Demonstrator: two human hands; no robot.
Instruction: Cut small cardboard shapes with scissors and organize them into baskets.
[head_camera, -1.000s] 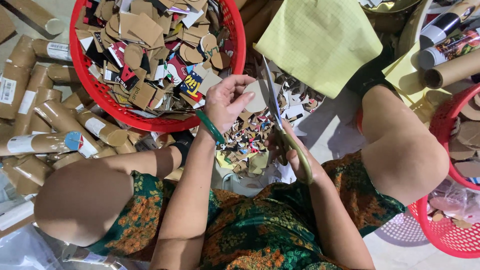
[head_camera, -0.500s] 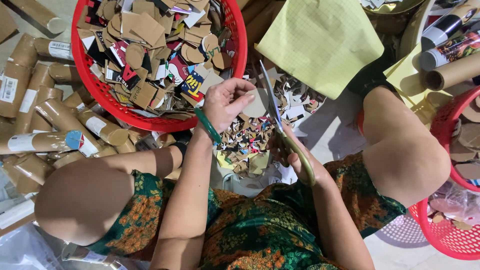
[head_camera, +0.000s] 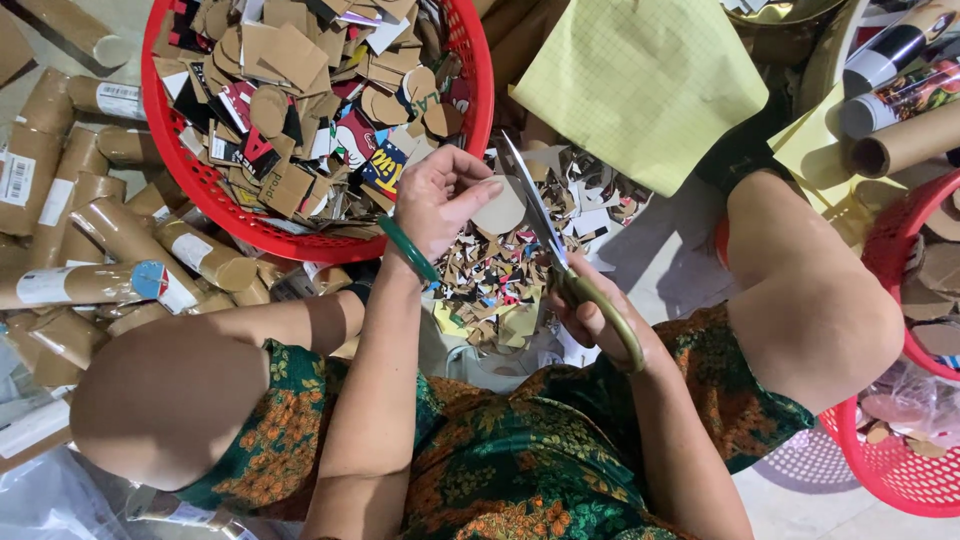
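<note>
Head view, looking straight down at a seated person's lap and both hands.

Left hand (head_camera: 440, 200): fingers curled in, thumb and fingertips pinching a small round cardboard disc (head_camera: 500, 207) by its left edge. Not spread, grip closed on the disc. A green bangle (head_camera: 408, 250) sits on that wrist. The hand hovers just off the rim of the big red basket (head_camera: 470, 110), which is heaped with cut cardboard pieces (head_camera: 290, 100).

Right hand (head_camera: 600, 320): wrapped around the handles of the scissors (head_camera: 560, 260), fingers through the brass-coloured loop, closed grip. Blades point up and away, and their upper part lies right at the right edge of the disc. Blades look nearly together; can't tell whether there's a gap at the tip.

Disc location: between the two hands, above the scrap pile, left of the blades.

Around them: a pile of small colourful cardboard scraps (head_camera: 490, 280) on the floor between the knees, directly under the hands. A yellow gridded paper sheet (head_camera: 640, 80) lies beyond the scissors tip. Brown cardboard tubes (head_camera: 100, 230) are stacked at left, beside the red basket. Another red basket (head_camera: 900, 460) sits at lower right, past the right knee. More tubes (head_camera: 900, 90) at upper right.
</note>
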